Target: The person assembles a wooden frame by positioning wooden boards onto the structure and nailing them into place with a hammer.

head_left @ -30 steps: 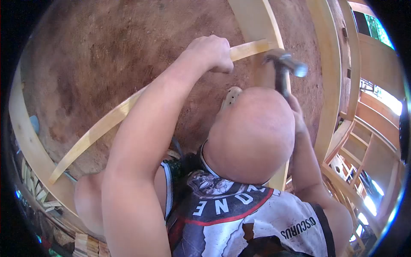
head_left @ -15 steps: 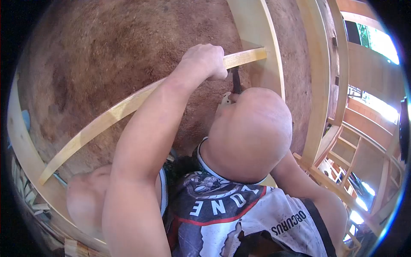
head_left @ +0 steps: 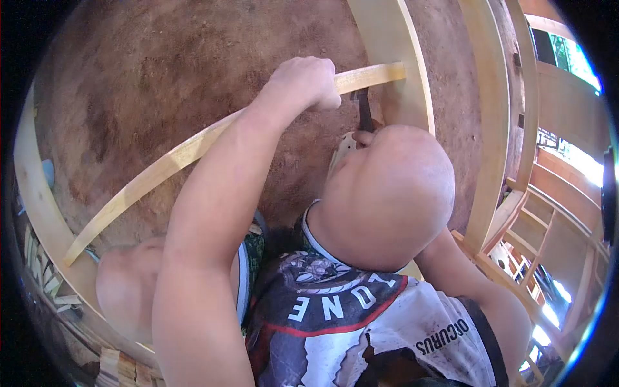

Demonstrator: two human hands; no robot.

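Observation:
My left hand [head_left: 302, 82] is closed around a long pale wooden slat [head_left: 151, 177], near its right end. That end meets the inner face of a wide wooden board [head_left: 393, 55], and the other end reaches a board [head_left: 48, 222] on the left. Just below the slat's right end stands a dark, narrow tool [head_left: 365, 116], its kind unclear. My right hand [head_left: 365, 137] is mostly hidden behind my raised knee. Only fingers show, at the tool's lower end. A pale, holed shoe [head_left: 346, 145] shows beside the knee.
Reddish-brown dirt ground [head_left: 193, 71] lies under the frame. More upright boards [head_left: 487, 129] run along the right, with a small wooden lattice [head_left: 532, 226] beyond. Scrap wood strips [head_left: 48, 267] are piled at the far left, and stacked wood pieces [head_left: 122, 369] lie at lower left.
The view has shifted slightly, moving the boards on the right further right. My left hand keeps its hold on the slat. The dark tool shows a little more below the slat.

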